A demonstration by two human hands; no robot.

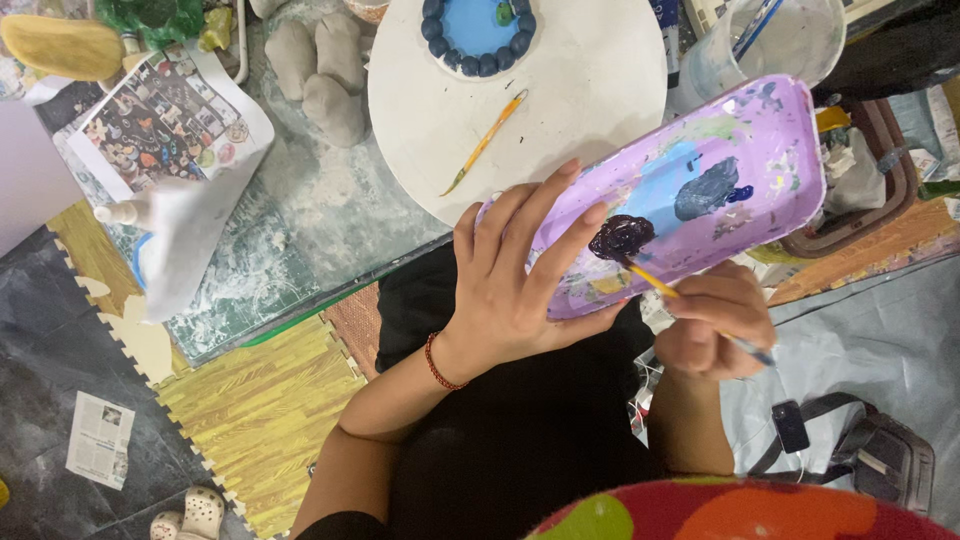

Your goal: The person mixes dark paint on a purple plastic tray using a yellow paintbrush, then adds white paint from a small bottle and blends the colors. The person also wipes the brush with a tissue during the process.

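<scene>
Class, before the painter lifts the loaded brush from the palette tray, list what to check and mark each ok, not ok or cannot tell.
1. Left hand grips purple palette tray: ok.
2. Right hand holds yellow-handled brush: ok.
3. Brush tip sits in dark paint blob: ok.
4. Tray level: not ok, tilted.
5. Spare brush lies on white round board, apart from blue ringed piece: ok.
6. Water in clear cup: cannot tell.

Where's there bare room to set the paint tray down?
Free: the white round board between the spare brush and its right edge. Crowded: the blue ringed piece at its top, clay lumps to its left, water cup right.
</scene>
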